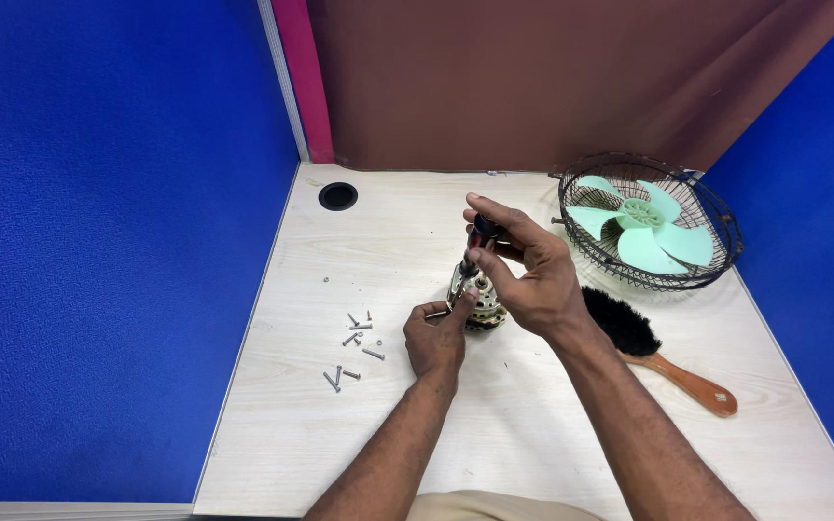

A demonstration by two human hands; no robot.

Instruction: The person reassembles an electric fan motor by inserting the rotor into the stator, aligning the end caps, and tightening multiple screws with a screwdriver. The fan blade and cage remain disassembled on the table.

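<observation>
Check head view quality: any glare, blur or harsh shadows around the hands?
Head view: even, soft light, no glare on the table; faint shadows under the brush; left hand, right hand and motor sharp; screws small but distinct.

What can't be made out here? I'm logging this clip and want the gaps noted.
- Head view: most of the motor is hidden by both hands.
- The screwdriver tip is covered by the right hand, so its contact with the motor cannot be told.
- What the left hand fingers pinch is too small to tell.
- The screws are too small to type.
- The brush bristles are partly behind the right wrist.
</observation>
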